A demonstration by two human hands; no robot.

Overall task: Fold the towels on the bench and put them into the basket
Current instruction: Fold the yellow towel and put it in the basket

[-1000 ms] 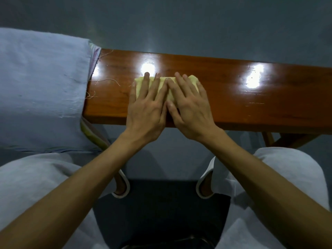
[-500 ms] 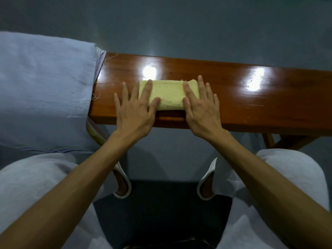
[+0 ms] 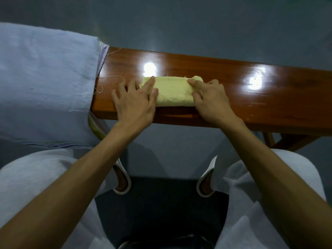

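A small yellow towel (image 3: 173,91) lies folded into a compact rectangle near the front edge of the glossy wooden bench (image 3: 233,97). My left hand (image 3: 134,99) rests flat at the towel's left end, fingers spread and fingertips on its edge. At the right end my right hand (image 3: 210,97) presses down, fingers curled over that end, where a small corner of cloth sticks up. No basket is in view.
A large pale blue cloth (image 3: 45,83) drapes over the bench's left end, with another fabric's edge peeking out beneath it. Loose threads lie on the wood beside it. My knees in white clothing are below, and the grey floor lies beyond the bench.
My hands have slid apart from the towel's middle to its two ends, uncovering the folded top. The right hand's fingers have curled at the right end.
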